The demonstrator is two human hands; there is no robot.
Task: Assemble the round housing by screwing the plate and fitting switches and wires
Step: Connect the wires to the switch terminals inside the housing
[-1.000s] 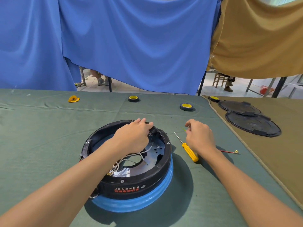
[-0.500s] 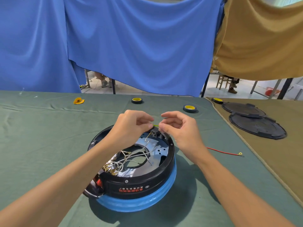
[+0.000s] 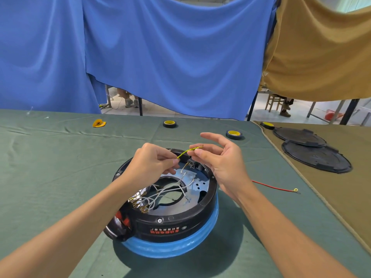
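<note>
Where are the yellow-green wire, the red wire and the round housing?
yellow-green wire [image 3: 185, 151], head view, middle of its span
red wire [image 3: 273, 187], head view, mid-length
round housing [image 3: 190, 219], head view, black near wall

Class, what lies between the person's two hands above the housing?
A yellow-green wire, pinched by the left hand and the right hand at either end; the head view shows it.

The lower end of the yellow-green wire [image 3: 185, 151] disappears inside the curled fingers [image 3: 170, 157] of the left hand [image 3: 152, 163], which also covers the far left rim of the round housing [image 3: 180, 223]. The right hand [image 3: 222, 159] hides part of the small black switch [image 3: 190, 164] at the far rim, and the red wire [image 3: 275, 187] has its near end behind the right wrist. Both forearms run off the bottom edge. The red lettering [image 3: 164, 230] on the housing's side is too small to read. The nearer black lid [image 3: 315, 157] overlaps the farther black lid [image 3: 297, 136].
</note>
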